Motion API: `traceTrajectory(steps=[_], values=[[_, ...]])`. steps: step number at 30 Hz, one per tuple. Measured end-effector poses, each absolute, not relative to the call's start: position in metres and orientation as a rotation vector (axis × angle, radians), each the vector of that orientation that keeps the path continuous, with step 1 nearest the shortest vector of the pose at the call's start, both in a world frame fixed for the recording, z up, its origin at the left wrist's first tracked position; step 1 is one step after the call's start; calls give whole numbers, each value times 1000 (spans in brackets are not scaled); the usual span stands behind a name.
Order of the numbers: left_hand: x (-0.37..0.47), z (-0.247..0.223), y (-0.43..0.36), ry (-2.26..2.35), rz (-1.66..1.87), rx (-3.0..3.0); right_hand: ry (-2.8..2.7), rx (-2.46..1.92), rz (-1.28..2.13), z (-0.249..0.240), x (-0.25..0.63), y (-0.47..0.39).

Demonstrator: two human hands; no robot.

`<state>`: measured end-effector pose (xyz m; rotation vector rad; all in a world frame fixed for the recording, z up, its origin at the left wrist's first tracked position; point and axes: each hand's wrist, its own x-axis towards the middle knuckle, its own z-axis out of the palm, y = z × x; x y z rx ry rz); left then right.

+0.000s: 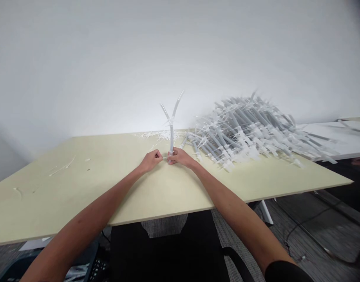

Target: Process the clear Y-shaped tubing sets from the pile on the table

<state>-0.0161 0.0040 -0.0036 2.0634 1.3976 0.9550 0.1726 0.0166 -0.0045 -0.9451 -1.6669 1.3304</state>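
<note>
A clear Y-shaped tube assembly [172, 135] stands upright over the table, its two thin branches spread at the top. My right hand [180, 156] is closed around its lower end, where a whitish fitting partly shows. Just left of it, my left hand [153, 159] is closed in a pinch. A thin pale strip, which looks like a cable tie tail [165, 158], runs from the pinched fingers toward the tube's lower end. The fingers hide exactly where that strip meets the tube.
A large pile of similar tube assemblies [244, 131] lies to the right. Behind my hands are scattered thin white strips [162, 135]. A few loose strips [64, 166] lie at left on the table [94, 196]. Below, a dark basket [93, 262] holds items; a black chair [168, 254] stands in front.
</note>
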Motion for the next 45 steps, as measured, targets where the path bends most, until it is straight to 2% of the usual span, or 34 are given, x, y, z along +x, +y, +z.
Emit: traceTrajectory(steps=[5,9,18,25,28,35,45], values=[[-14,-7,-1,1180,1048,1785,-1658,-882,1314,6,176,11],[-7,-4,-6,999,992,1711,-1678,-839,1250,7,175,15],[0,-4,-10,1077,1057,1692,-1576,-755,1313,8,166,11],[10,-5,-21,850,1187,1389,-1484,-763,1177,4,158,7],[10,-5,-22,839,1158,1343,-1531,-798,1096,5,160,5],[5,-5,-17,794,1083,1314,-1555,-801,1140,3,162,9],[3,-10,-10,1045,1259,1416,-1530,-774,1235,7,158,7]])
